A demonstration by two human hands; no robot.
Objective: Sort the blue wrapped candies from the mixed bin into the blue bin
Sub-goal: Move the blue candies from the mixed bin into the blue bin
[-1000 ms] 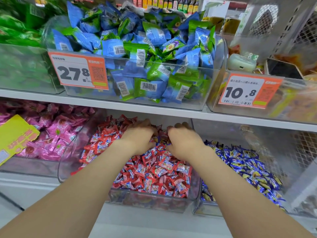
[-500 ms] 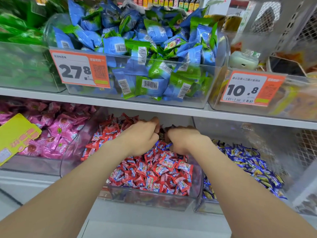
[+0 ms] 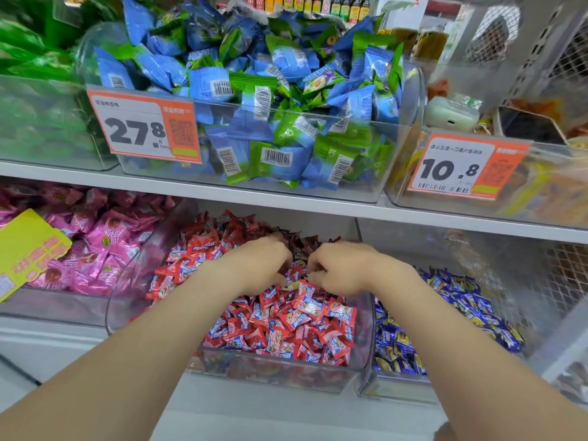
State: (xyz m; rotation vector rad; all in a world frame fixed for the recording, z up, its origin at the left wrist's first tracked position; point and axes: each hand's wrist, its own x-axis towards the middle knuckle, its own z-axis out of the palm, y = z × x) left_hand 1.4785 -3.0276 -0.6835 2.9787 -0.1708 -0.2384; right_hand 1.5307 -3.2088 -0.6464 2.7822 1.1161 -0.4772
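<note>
The mixed bin (image 3: 273, 375) is a clear tub on the lower shelf, heaped with red wrapped candies (image 3: 286, 326). Both my hands are inside it, near the back of the heap. My left hand (image 3: 257, 265) and my right hand (image 3: 345, 268) face each other with fingers curled down into the pile. A few blue wrapped candies (image 3: 296, 272) show in the gap between them, gripped by the fingertips of both hands. The fingertips themselves are partly buried. The blue bin (image 3: 369, 345) stands just to the right, holding blue and yellow wrapped candies (image 3: 451, 310).
A bin of pink candies (image 3: 95, 243) lies to the left, behind a yellow tag (image 3: 28, 249). The upper shelf edge (image 3: 286, 205) overhangs my hands and carries a tub of blue and green packets (image 3: 270, 122) with price tags. A mesh panel (image 3: 566, 268) closes the right side.
My hands lay side by side on the red heap a second ago. They have since turned inward, fingers curling toward each other around the blue candies.
</note>
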